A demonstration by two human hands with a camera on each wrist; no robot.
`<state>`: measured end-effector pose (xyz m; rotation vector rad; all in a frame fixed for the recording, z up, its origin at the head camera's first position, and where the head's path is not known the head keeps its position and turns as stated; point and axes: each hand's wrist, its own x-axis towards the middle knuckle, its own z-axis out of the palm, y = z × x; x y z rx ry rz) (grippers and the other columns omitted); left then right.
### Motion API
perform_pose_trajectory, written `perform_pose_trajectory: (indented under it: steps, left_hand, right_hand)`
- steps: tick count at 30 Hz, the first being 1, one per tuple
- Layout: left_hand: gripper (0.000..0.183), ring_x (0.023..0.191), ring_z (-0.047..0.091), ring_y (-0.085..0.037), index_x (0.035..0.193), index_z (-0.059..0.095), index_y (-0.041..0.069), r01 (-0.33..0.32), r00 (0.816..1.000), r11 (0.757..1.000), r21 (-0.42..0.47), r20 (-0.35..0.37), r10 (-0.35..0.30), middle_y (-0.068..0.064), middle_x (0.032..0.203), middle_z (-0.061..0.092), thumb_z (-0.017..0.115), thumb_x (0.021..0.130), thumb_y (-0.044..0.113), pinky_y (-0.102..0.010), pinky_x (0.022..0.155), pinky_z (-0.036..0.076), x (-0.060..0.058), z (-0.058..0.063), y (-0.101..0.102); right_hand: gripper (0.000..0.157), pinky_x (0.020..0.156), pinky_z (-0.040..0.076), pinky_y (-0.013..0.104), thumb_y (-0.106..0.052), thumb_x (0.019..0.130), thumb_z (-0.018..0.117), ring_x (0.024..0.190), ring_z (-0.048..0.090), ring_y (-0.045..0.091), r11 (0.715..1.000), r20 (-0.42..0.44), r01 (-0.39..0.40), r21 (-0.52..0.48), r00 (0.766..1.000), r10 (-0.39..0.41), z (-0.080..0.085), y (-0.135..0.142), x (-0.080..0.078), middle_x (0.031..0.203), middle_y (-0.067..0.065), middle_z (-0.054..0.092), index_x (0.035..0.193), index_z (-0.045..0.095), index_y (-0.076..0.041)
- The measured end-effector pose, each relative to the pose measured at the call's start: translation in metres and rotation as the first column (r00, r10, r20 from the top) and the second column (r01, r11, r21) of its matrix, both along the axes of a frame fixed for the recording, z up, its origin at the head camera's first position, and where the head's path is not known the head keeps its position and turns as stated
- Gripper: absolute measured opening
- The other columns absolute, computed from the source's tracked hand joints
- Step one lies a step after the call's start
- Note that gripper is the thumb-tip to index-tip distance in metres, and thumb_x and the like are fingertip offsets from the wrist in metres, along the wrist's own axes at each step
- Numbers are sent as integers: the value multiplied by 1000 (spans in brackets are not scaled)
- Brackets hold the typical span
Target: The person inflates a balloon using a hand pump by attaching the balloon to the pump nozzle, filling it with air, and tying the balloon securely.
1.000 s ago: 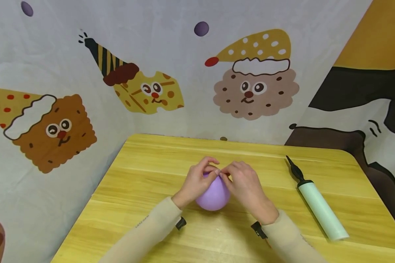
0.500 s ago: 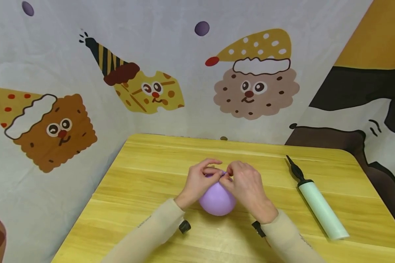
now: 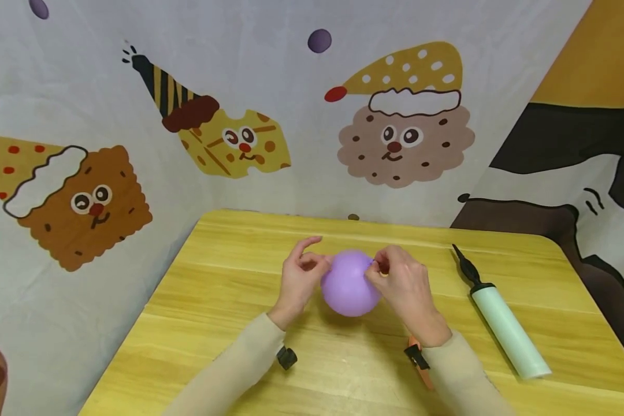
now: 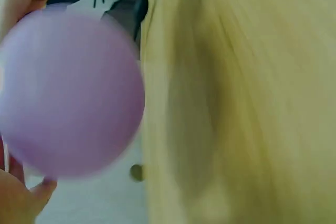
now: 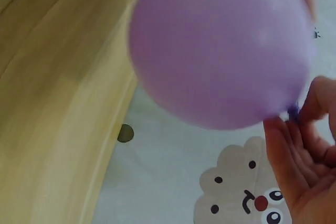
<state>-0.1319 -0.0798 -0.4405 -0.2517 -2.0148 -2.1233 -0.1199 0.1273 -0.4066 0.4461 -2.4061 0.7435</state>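
Observation:
A round, inflated light-purple balloon (image 3: 351, 283) hangs a little above the wooden table, between the two hands. My right hand (image 3: 405, 283) pinches its darker purple neck (image 5: 293, 113) between thumb and fingertips, on the balloon's right side. On the other side is my left hand (image 3: 301, 283), index finger and thumb bent toward each other at the balloon's edge and another finger raised. The left thumb shows beside the balloon (image 4: 73, 93) in the left wrist view; whether it touches is unclear. The balloon hides part of the left hand (image 4: 21, 195) there.
A hand pump (image 3: 509, 332) with a pale green barrel and black nozzle lies on the right of the wooden table (image 3: 213, 277). Behind stands a cloth backdrop (image 3: 291, 69) printed with cartoon biscuits and cheese. A small black camera (image 3: 287, 358) hangs under the left wrist.
Both hands worked together at the balloon's neck earlier. Now the left hand has moved left, away from the neck, and the balloon has risen and turned with its neck to the right.

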Motion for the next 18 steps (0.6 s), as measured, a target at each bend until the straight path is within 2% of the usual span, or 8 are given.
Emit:
perform_pose_trajectory:
  steps: [2,3,4,7,9,11,14,18]
  left_hand:
    - [50,116,64,-22,133,65,11,68,993,979,-194,-79,-85,-4,116,68,83,87,9,-42,102,52,-1,3,-4]
    - [52,124,58,-23,134,65,11,94,984,949,-301,-119,-135,-3,128,62,85,86,12,-46,104,50,-2,6,-5]
    - [55,132,52,-24,135,65,13,105,970,905,-412,-158,-185,-4,139,55,87,85,17,-49,106,48,-3,9,-5]
    - [69,147,37,-34,137,63,18,43,921,722,-691,-253,-296,-5,160,39,92,78,37,-62,110,41,-5,21,-5]
    - [77,151,29,-40,139,60,21,-39,895,606,-794,-297,-333,-7,164,36,92,75,49,-70,112,33,-5,28,-4]
    - [81,150,31,-43,140,58,23,-129,873,522,-843,-346,-343,-8,161,41,91,73,55,-75,112,27,-6,33,-2]
    - [77,142,45,-37,137,57,22,-245,853,450,-859,-411,-320,-9,149,50,89,76,56,-74,111,31,-5,33,0]
    - [66,127,54,-33,130,61,18,-391,824,407,-825,-511,-244,-12,135,55,87,78,49,-69,108,39,-3,27,1]
  right_hand:
    - [13,54,58,34,0,76,74,67,69,19,997,8,-75,-16,997,75,1,3,0,77,6,66,84,65,-4]
    - [12,56,59,34,-1,77,73,70,70,19,994,10,-109,-18,994,109,1,4,-1,79,6,67,85,66,-4]
    - [11,58,60,33,-1,78,72,71,71,18,990,11,-139,-19,990,140,2,6,-1,80,6,68,86,66,-4]
    - [11,61,61,33,-1,78,71,74,71,17,977,-1,-214,-9,977,214,5,10,0,83,4,69,88,67,-5]
    - [11,61,61,32,-1,79,71,75,71,17,967,-14,-256,1,966,256,7,12,0,84,4,68,88,66,-6]
    - [11,61,61,31,-1,81,71,76,71,17,958,-32,-287,18,957,287,9,13,0,85,3,68,89,66,-6]
    - [11,59,60,30,-1,80,69,74,70,17,957,-71,-289,36,954,291,9,15,0,83,4,67,88,64,-5]
    - [12,50,55,29,0,76,69,64,66,17,981,-141,-188,56,971,194,7,17,1,77,6,65,86,63,-3]
